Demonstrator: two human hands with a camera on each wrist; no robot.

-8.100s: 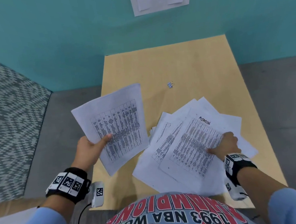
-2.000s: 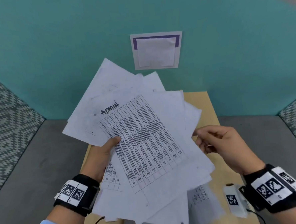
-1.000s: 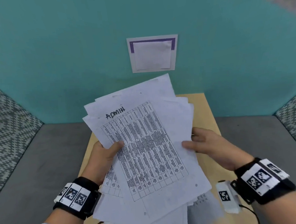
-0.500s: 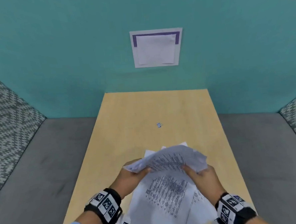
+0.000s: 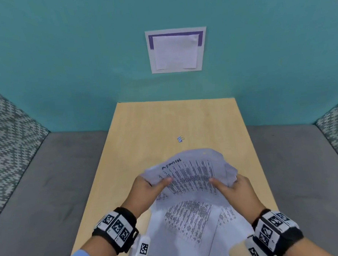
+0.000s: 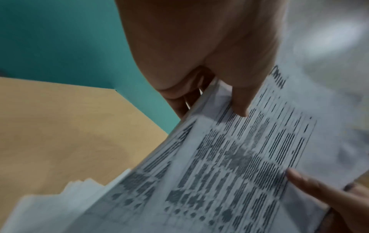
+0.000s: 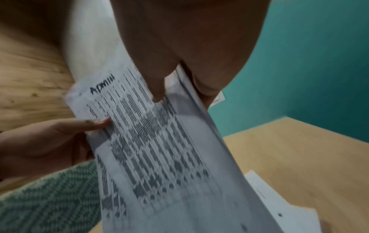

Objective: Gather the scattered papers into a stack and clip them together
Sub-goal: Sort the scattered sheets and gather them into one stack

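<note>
A bundle of printed white papers, the top sheet marked with a handwritten word, is held over the near half of the wooden table. My left hand grips its left edge, thumb on top. My right hand grips the right edge the same way. The sheets bow upward between the hands and their lower ends fan out unevenly toward me. In the left wrist view the papers are pinched by thumb and fingers; the right wrist view shows the papers held likewise. A small blue binder clip lies on the table beyond the papers.
The table butts against a teal wall carrying a taped white sheet. Grey carpet runs along both sides of the table, with patterned panels at far left and right.
The bundle has come down from in front of my face to just over the table. Since half a second ago it has tilted up so the top sheet faces me more.
</note>
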